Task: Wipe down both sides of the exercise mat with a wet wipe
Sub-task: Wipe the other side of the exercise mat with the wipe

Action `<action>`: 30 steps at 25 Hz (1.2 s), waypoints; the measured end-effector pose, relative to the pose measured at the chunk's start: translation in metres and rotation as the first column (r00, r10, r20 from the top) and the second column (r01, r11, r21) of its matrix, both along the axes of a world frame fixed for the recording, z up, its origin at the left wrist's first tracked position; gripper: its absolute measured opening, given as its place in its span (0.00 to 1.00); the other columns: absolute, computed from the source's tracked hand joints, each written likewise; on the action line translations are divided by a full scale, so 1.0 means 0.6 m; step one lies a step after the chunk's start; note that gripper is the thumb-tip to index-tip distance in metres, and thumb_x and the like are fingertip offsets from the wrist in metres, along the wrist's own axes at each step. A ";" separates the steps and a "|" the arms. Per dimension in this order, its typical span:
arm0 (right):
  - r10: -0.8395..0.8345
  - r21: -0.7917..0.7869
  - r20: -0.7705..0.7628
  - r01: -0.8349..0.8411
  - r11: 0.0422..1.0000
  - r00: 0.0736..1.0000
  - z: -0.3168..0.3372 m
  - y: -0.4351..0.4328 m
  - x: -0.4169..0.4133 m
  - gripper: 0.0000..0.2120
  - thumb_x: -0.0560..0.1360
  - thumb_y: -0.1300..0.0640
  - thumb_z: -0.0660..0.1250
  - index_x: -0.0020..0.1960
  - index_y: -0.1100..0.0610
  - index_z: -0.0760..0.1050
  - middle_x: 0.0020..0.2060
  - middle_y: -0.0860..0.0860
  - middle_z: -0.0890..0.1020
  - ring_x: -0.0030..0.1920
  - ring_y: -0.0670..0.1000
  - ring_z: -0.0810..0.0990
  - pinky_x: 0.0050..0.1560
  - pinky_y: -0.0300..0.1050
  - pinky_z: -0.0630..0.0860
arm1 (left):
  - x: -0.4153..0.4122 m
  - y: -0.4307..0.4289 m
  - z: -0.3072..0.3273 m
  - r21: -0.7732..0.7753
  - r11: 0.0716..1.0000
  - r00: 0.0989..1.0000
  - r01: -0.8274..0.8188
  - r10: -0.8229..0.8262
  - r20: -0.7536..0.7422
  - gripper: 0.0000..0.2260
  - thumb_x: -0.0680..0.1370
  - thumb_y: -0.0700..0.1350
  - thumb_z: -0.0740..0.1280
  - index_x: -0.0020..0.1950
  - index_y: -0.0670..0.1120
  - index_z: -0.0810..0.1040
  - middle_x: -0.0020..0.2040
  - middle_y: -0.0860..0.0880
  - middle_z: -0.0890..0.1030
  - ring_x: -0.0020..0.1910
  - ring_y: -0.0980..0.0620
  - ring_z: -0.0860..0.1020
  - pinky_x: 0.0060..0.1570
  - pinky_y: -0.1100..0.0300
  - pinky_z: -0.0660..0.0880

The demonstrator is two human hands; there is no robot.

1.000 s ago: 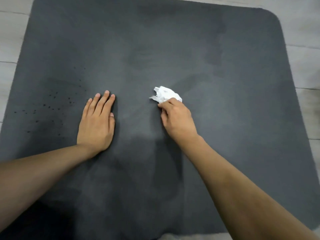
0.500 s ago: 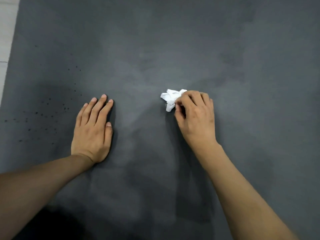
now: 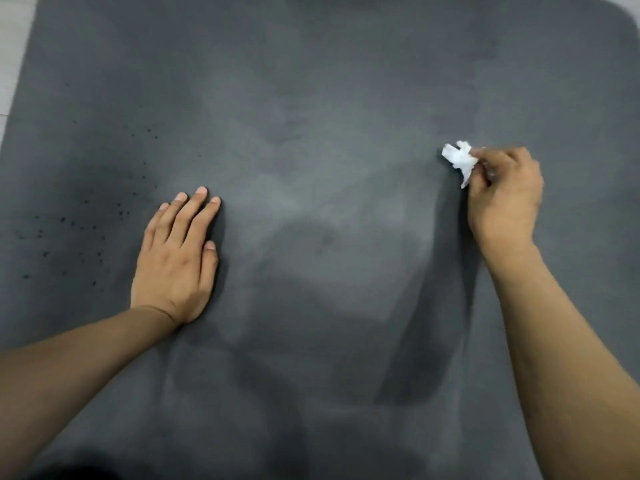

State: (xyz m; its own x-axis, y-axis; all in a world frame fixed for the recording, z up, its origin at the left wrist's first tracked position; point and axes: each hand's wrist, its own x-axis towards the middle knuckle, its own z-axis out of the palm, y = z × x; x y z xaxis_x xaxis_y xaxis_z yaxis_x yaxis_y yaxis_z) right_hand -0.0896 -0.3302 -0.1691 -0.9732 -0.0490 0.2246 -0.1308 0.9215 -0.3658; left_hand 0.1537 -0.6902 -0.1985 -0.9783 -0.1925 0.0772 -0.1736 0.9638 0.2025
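**Inspector:** Position of the exercise mat (image 3: 311,98)?

**Assistant:** It lies flat on a pale floor (image 3: 15,46) and fills nearly the whole view. It is dark grey, with one rounded corner visible at the upper right. The floor shows only as a strip along the upper left edge and a sliver past that corner.

**Inspector:** Surface condition?

**Assistant:** There is a scatter of small dark specks (image 3: 86,230) on the left part. The tone is uneven, with lighter and darker patches through the middle.

**Inspector:** Left hand (image 3: 176,258)?

**Assistant:** It rests palm down on the mat, just right of the specks. The fingers are straight and close together, the thumb is alongside, and it holds nothing.

**Inspector:** Right hand (image 3: 504,199)?

**Assistant:** It is on the right part of the mat, well apart from the left. Its fingers are curled and pinch the wet wipe (image 3: 459,159).

**Inspector:** The wipe itself?

**Assistant:** It is white and crumpled into a small wad that sticks out past the fingertips toward the upper left. It sits low against the mat, but I cannot tell whether it is pressed to the surface.
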 end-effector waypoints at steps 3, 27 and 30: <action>0.083 -0.007 0.074 -0.083 0.997 0.994 -0.020 -0.046 0.025 0.13 0.76 0.59 0.62 0.55 0.54 0.83 0.49 0.59 0.80 0.48 0.63 0.77 0.51 0.50 0.70 | 0.001 0.006 -0.003 -0.064 0.998 1.000 0.017 -0.017 0.003 0.26 0.81 0.44 0.54 0.80 0.41 0.63 0.80 0.41 0.64 0.79 0.38 0.61 0.79 0.42 0.55; 0.984 -0.004 0.115 -0.991 0.137 0.136 0.025 -0.233 0.523 0.12 0.80 0.58 0.60 0.51 0.63 0.79 0.43 0.57 0.78 0.42 0.58 0.73 0.42 0.53 0.70 | 0.123 0.025 -0.002 0.064 0.998 0.998 0.023 -0.026 0.053 0.22 0.85 0.45 0.52 0.78 0.44 0.68 0.79 0.46 0.67 0.77 0.40 0.65 0.77 0.45 0.60; 0.867 0.108 0.059 -0.866 0.488 0.495 0.012 -0.239 0.359 0.12 0.80 0.54 0.62 0.48 0.60 0.79 0.41 0.57 0.77 0.42 0.59 0.75 0.45 0.55 0.71 | 0.122 0.028 -0.007 0.060 0.998 0.999 0.005 -0.008 0.048 0.22 0.85 0.44 0.53 0.79 0.44 0.67 0.80 0.47 0.67 0.78 0.40 0.64 0.77 0.46 0.59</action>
